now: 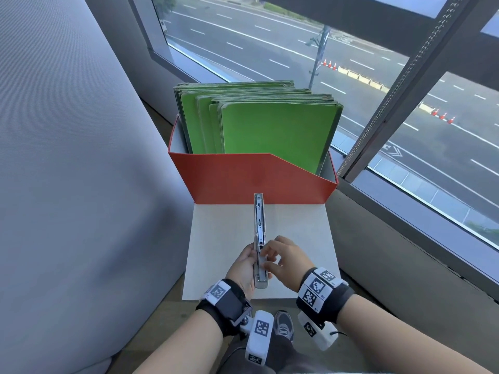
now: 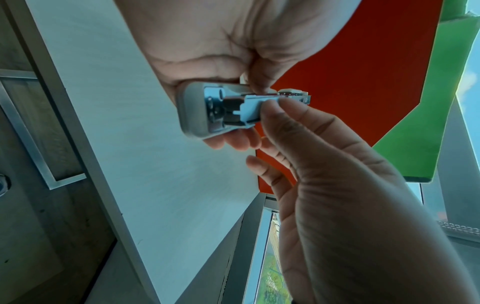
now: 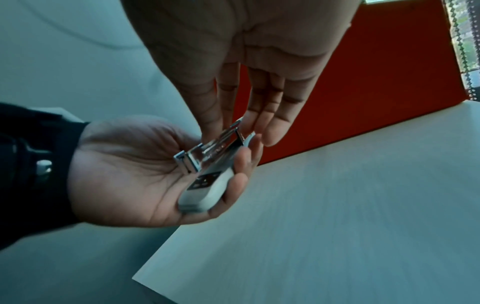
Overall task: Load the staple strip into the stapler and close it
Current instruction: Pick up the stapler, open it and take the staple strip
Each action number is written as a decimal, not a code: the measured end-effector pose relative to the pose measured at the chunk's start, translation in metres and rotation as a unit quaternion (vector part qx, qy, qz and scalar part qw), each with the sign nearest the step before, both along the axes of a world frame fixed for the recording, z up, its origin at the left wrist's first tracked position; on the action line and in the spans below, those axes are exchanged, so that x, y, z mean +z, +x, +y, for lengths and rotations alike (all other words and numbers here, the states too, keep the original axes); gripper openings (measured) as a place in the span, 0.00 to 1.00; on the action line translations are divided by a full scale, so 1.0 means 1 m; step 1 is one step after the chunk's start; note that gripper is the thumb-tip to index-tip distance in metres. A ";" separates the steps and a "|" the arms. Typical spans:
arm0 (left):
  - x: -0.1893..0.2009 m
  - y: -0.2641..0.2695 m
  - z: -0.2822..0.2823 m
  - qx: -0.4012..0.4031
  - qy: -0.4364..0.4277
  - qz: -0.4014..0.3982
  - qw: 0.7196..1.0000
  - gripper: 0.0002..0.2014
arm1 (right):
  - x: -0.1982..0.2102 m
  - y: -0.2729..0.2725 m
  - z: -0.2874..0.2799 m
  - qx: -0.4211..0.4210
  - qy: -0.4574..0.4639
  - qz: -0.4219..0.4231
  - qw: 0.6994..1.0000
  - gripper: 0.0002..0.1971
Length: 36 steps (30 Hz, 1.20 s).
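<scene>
A grey-white stapler is swung fully open over the white tabletop, its chrome top arm pointing away from me toward the red box. My left hand lies palm up under its near end, fingers curled round the base. My right hand comes from the right, with thumb and fingertips pinching a silvery staple strip at the metal magazine channel. How deep the strip sits in the channel is hidden by the fingers.
A red file box full of green folders stands at the tabletop's far edge, just beyond the stapler's tip. A grey padded wall rises on the left and a window ledge runs along the right.
</scene>
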<state>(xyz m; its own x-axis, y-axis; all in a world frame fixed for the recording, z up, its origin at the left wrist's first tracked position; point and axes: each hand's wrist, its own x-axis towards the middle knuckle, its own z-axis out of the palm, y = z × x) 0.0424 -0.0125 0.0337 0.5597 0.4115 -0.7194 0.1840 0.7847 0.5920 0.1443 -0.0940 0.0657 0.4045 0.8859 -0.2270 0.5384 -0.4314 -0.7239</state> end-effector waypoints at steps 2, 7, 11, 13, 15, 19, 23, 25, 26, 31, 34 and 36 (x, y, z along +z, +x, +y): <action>0.001 0.000 0.000 -0.001 -0.001 -0.003 1.000 0.16 | -0.002 -0.002 -0.002 0.008 0.008 -0.014 1.000 0.07; 0.000 -0.002 0.000 0.006 -0.003 0.003 1.000 0.16 | -0.007 -0.007 -0.008 0.063 0.025 -0.099 0.993 0.10; 0.000 -0.005 0.002 0.002 -0.007 0.004 1.000 0.15 | -0.006 -0.003 -0.010 0.106 0.021 -0.098 0.989 0.11; 0.002 -0.007 0.002 -0.008 -0.010 0.000 1.000 0.16 | 0.005 0.010 -0.004 0.074 -0.001 -0.032 0.997 0.11; 0.003 -0.008 0.001 -0.017 -0.008 -0.005 1.000 0.16 | 0.012 0.028 0.007 0.000 -0.012 0.017 1.000 0.11; 0.005 -0.009 -0.006 -0.032 -0.004 -0.017 0.999 0.16 | 0.008 0.066 0.036 -0.148 -0.037 0.140 0.978 0.15; 0.003 -0.011 -0.014 -0.051 -0.002 -0.014 0.999 0.15 | 0.005 0.087 0.060 -0.209 -0.036 0.285 0.935 0.17; 0.002 -0.011 -0.017 -0.056 -0.004 -0.007 0.998 0.15 | 0.008 0.089 0.065 -0.217 -0.032 0.323 0.920 0.16; 0.001 -0.012 -0.018 -0.058 -0.006 -0.002 0.998 0.15 | 0.010 0.088 0.067 -0.212 -0.033 0.322 0.922 0.15; -0.005 -0.012 -0.019 -0.056 -0.013 0.025 0.998 0.15 | 0.012 0.086 0.074 -0.205 -0.022 0.301 0.931 0.13; -0.007 -0.010 -0.017 -0.062 -0.010 0.037 0.997 0.16 | 0.012 0.087 0.073 -0.205 -0.016 0.258 0.944 0.13; -0.007 -0.007 -0.018 -0.064 -0.006 0.045 0.997 0.16 | 0.013 0.089 0.072 -0.199 -0.005 0.221 0.955 0.13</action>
